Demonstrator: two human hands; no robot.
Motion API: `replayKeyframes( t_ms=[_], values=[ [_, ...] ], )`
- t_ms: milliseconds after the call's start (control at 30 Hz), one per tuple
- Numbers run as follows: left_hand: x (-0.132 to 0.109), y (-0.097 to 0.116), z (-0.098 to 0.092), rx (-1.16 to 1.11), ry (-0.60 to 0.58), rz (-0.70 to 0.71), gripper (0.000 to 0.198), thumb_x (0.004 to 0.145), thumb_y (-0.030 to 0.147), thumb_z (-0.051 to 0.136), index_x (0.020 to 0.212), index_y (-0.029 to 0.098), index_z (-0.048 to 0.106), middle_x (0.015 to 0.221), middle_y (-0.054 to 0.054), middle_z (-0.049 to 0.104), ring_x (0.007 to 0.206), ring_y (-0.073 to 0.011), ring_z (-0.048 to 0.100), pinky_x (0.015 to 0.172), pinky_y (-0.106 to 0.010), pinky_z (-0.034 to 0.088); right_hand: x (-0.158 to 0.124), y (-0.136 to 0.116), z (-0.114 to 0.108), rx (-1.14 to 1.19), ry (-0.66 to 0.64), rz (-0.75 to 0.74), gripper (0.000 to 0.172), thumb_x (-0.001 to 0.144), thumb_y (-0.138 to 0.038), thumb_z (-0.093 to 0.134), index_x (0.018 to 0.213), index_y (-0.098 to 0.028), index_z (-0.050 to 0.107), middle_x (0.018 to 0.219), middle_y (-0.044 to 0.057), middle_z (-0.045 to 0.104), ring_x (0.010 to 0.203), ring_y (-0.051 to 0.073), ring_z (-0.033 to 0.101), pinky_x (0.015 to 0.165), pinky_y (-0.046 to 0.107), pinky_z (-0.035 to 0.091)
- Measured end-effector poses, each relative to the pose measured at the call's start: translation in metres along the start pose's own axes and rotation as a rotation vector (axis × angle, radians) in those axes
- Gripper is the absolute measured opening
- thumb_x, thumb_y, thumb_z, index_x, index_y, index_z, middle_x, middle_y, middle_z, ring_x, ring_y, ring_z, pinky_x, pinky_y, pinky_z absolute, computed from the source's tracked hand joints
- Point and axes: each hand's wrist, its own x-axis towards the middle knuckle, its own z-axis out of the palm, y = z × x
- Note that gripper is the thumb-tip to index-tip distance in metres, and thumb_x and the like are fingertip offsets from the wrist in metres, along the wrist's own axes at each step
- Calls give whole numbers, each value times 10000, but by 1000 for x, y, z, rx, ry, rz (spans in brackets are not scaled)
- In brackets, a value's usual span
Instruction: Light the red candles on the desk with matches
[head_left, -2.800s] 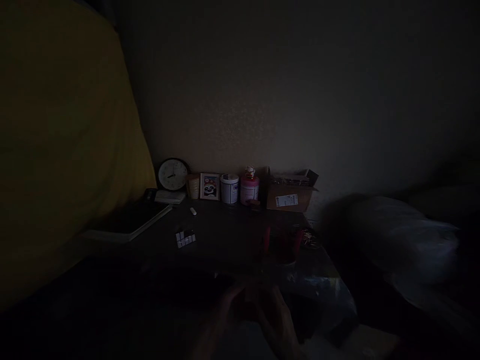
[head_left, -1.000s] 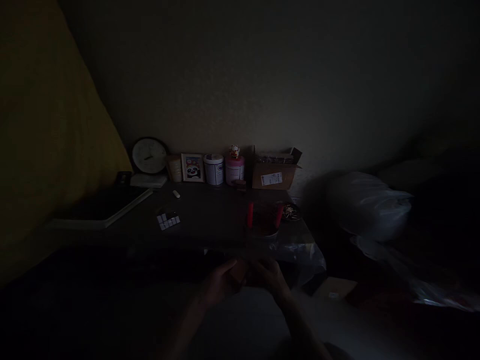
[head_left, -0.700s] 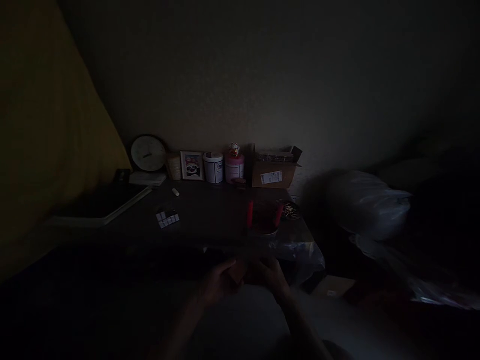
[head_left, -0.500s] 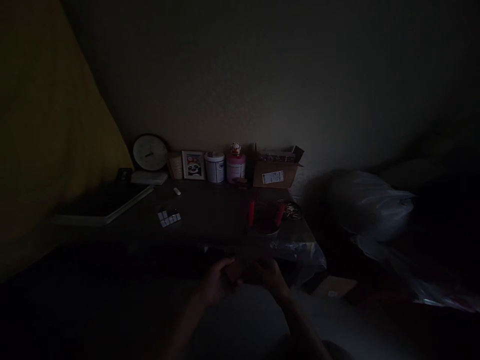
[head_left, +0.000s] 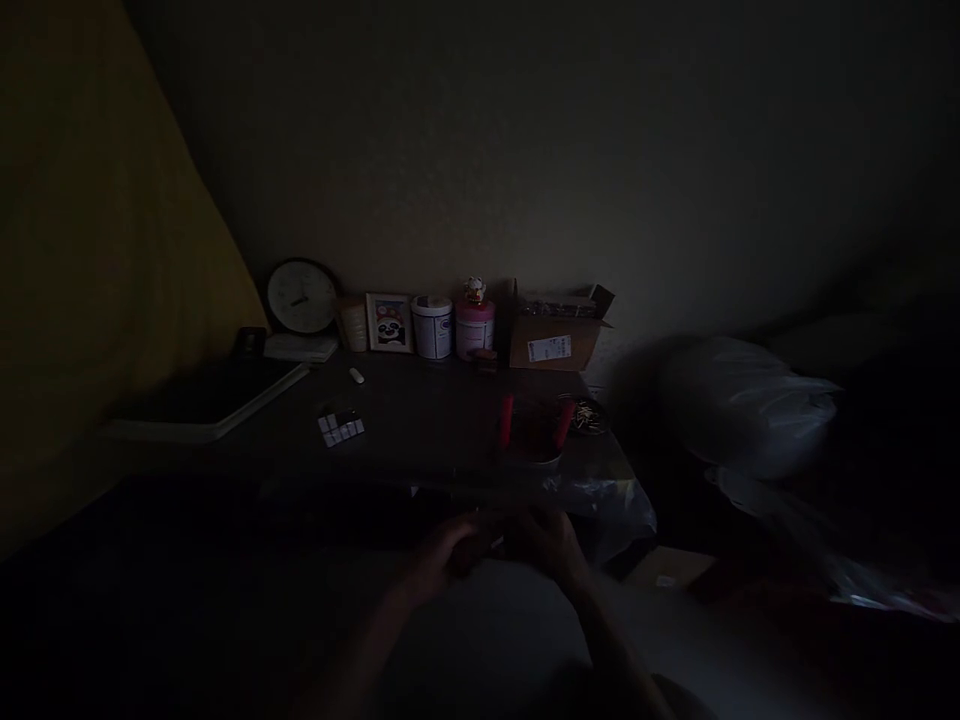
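Note:
The room is very dark. My left hand (head_left: 439, 552) and my right hand (head_left: 546, 540) meet low in the middle, just in front of the near edge of a dark desk (head_left: 435, 425). Their fingers curl toward each other around something small that I cannot make out in the gloom. On the desk right beyond my hands stands a dark bowl with red handles (head_left: 534, 432).
Along the wall stand a round clock (head_left: 301, 296), a small picture frame (head_left: 389, 322), a white tub (head_left: 432, 326), a pink jar (head_left: 475, 327) and an open cardboard box (head_left: 556, 334). A closed laptop (head_left: 206, 402) and a blister pack (head_left: 341, 426) lie left. A pale plastic bag (head_left: 742, 405) sits right; yellow fabric (head_left: 82, 300) fills the left.
The view has dropped and shifted left since the oldest frame, so the desk sits higher. My two hands stay together and have moved slightly; their fingers keep working at the same small spot.

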Motion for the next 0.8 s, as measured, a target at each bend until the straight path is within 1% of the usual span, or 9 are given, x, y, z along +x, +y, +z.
replayKeyframes(
  t_ms=[100,200,300,367,433,500,600,733,800],
  values=[
    [-1,4,3,126,2,31,280,772,267,574,1005,162,688,824,-69,734,736,-189,644,541,-221,394,1,4,0,20,-38,17,309,781,-450,551,738,-166,664,636,29,660,674,196,625,544,240,474],
    [0,5,3,167,35,42,259,766,258,575,975,171,701,862,-62,734,778,-199,641,584,-233,411,0,5,0,4,-77,6,302,775,-449,569,745,-172,684,657,35,674,694,207,638,565,256,493],
    [2,3,0,154,42,42,262,763,261,577,979,179,700,741,-42,725,683,-183,632,545,-232,394,-3,1,1,4,-101,-1,264,772,-409,584,806,-175,703,727,38,694,690,202,648,554,255,504],
    [4,1,-3,132,27,26,260,762,277,582,968,174,703,645,-30,703,571,-163,602,494,-229,362,-5,-5,2,24,-166,-21,220,791,-340,565,865,-185,703,740,26,694,664,183,653,539,242,503],
    [7,-2,-5,115,22,23,227,751,267,596,918,169,716,606,-25,690,556,-162,594,500,-234,362,-7,-10,4,9,-251,-86,199,809,-243,525,896,-203,701,767,13,693,645,156,654,547,227,499],
    [10,-4,-5,111,19,26,192,742,246,602,871,174,724,589,-24,687,609,-185,609,545,-250,386,-8,-14,5,-91,-300,-184,230,798,-151,499,869,-224,706,789,2,689,648,138,649,570,217,489],
    [13,-7,-5,126,-2,23,166,737,241,605,833,190,730,580,-24,686,655,-216,617,607,-289,414,-9,-15,8,-314,-277,-299,249,778,-100,499,781,-239,706,782,-2,674,680,137,632,609,221,467],
    [16,-10,-6,155,-1,46,132,736,229,608,782,202,729,648,-28,706,714,-219,621,670,-298,422,-13,-14,11,-513,-257,-353,237,793,-119,504,823,-259,692,895,10,661,752,144,621,630,218,447],
    [17,-12,-6,174,13,59,120,738,229,606,722,198,721,617,-21,693,678,-202,613,652,-286,418,-15,-14,13,-569,-245,-362,224,802,-134,506,845,-265,682,900,12,655,748,147,615,610,217,438]
  ],
)
